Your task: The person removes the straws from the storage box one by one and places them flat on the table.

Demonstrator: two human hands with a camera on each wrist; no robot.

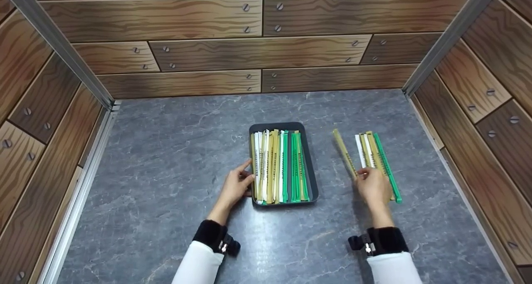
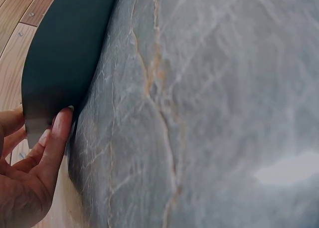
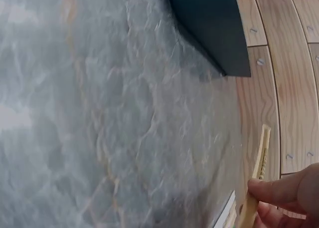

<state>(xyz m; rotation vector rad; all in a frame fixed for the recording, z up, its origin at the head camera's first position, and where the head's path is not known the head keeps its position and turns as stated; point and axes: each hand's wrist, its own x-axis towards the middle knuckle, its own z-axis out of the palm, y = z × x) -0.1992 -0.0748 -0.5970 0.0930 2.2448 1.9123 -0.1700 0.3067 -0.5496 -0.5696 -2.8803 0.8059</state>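
Observation:
My left hand (image 1: 237, 186) grips the left side of a dark grey tray (image 1: 314, 188), thumb at the rim and fingers against the outer wall (image 2: 65, 53). Long thin wrapped sticks in gold, white and green (image 1: 272, 163) lie lengthwise in the tray, with a gap right of the middle. To the tray's right, my right hand (image 1: 374, 188) pinches one slim gold wrapped stick (image 1: 344, 151) near its lower end. Dark print runs along this stick (image 3: 263, 155), and its far end slants away to the left. The hand partly hides a row of similar sticks (image 1: 368, 149).
The row beside my right hand has white and gold sticks, with a green stick (image 1: 388, 169) at its right edge. Tray and row lie on a grey marbled tabletop (image 1: 166, 163). Wood-patterned panels (image 1: 208, 53) enclose the back and both sides, with metal rails (image 1: 62, 47) at the corners.

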